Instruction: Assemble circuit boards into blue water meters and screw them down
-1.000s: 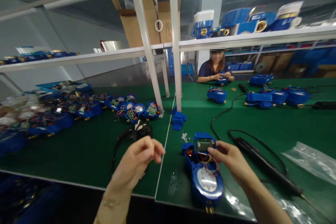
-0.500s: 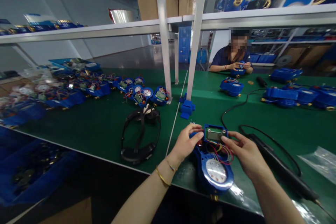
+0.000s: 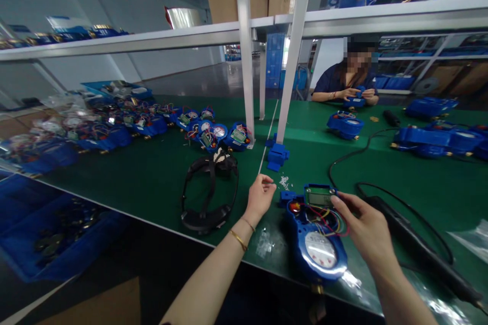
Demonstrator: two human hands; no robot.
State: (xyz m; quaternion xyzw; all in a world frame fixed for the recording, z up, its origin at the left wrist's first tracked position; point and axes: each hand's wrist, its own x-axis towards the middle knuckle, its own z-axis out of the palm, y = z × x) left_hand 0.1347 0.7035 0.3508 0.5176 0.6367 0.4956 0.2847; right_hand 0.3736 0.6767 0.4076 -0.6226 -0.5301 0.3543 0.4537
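At the bench's front edge lies a blue water meter (image 3: 321, 250) with a round white dial and its wiring exposed. My right hand (image 3: 364, 223) grips the right side of its display module (image 3: 319, 198), a blue frame around a green circuit board and grey screen, thumb on the front. Coloured wires (image 3: 328, 221) run from the module down into the meter body. My left hand (image 3: 261, 195) is off the meter, fingers loosely curled and apart from the thumb, holding nothing visible. Just beyond its fingertips is a scatter of tiny white pieces (image 3: 284, 182).
A black head strap (image 3: 209, 193) lies left of my left hand. To the right rests a black corded electric screwdriver (image 3: 423, 249). Blue plastic parts (image 3: 277, 156) sit by the shelf post (image 3: 292, 61). Several opened meters (image 3: 208, 134) stand at left. Across the bench a person (image 3: 346, 78) handles another meter.
My left hand has let go of the module's left side and moved left, towards the white pieces. My right hand keeps its grip. The view has shifted slightly.
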